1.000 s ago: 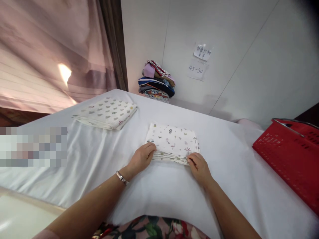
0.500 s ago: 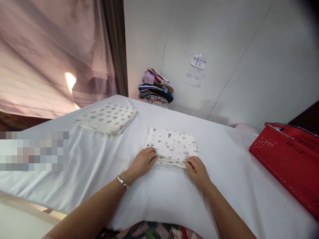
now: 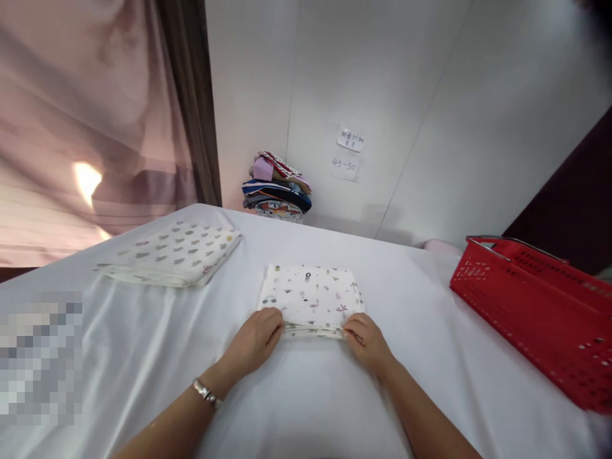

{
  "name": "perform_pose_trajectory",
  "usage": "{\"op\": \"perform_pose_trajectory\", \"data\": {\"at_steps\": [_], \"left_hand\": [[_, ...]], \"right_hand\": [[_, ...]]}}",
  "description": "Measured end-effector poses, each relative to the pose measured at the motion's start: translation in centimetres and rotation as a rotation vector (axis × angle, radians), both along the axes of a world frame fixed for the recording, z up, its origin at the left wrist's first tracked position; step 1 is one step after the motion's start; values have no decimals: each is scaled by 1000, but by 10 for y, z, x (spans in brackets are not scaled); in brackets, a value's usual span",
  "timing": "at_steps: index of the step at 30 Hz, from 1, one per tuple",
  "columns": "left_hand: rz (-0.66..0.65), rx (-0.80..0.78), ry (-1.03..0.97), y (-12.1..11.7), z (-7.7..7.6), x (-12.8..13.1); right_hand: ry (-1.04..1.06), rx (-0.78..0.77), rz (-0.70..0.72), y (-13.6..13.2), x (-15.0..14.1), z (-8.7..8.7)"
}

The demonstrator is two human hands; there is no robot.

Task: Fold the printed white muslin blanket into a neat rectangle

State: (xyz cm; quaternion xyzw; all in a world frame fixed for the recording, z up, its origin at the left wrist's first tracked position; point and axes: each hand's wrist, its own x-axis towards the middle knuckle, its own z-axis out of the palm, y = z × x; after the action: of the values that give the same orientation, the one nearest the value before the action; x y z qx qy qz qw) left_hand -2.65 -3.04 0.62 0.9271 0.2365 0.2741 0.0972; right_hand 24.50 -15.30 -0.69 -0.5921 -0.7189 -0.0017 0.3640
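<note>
Two near corners of the folded cloth (image 3: 310, 296) are pinched, one by the left hand (image 3: 253, 340), one by the right hand (image 3: 368, 341); exact grip seems partly hidden.

Left arm (image 3: 172, 424): one, mine, bare forearm, entering from the near edge and slanting far and right. Left wrist (image 3: 218, 377): nearly straight. My left hand (image 3: 253, 341): one, back upward, knuckles bent, fingers curled, closed in a grip. Right arm (image 3: 425, 408): one, mine, bare forearm, entering near right, slanting far and left. Right wrist (image 3: 389, 371): nearly straight. My right hand (image 3: 367, 344): one, fingers folded, fingertips closed in a pinch. Both hands: apart, about equally far from me.
</note>
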Motion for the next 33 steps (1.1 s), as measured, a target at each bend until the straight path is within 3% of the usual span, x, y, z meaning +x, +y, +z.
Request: {"op": "perform_pose_trajectory", "data": {"at_steps": [5,9,14,17,20,22,25,28,30,33], "left_hand": [[-52,71,-136,1,-4,0],[-107,54,-85,0,-5,4],[-96,30,-46,1,-3,11],[-87,-4,-68,0,-2,13],[-66,-85,-130,2,-6,11],[26,-120,-210,6,-11,7],[346,-215,-269,20,-15,2],[605,-523,-133,36,-8,2],[658,-716,-29,43,-1,6],[647,-823,13,49,11,14]], "right_hand": [[50,7,-4,1,-3,2],[235,14,-64,3,0,2],[415,19,-294,18,25,2],[422,-64,-470,35,49,-1],[367,-163,-549,53,65,-4],[332,-259,-548,62,68,-6],[286,-420,-573,69,61,-4],[250,-539,-604,70,53,2],[246,-586,-608,69,51,6],[247,-588,-614,67,49,11]]}}
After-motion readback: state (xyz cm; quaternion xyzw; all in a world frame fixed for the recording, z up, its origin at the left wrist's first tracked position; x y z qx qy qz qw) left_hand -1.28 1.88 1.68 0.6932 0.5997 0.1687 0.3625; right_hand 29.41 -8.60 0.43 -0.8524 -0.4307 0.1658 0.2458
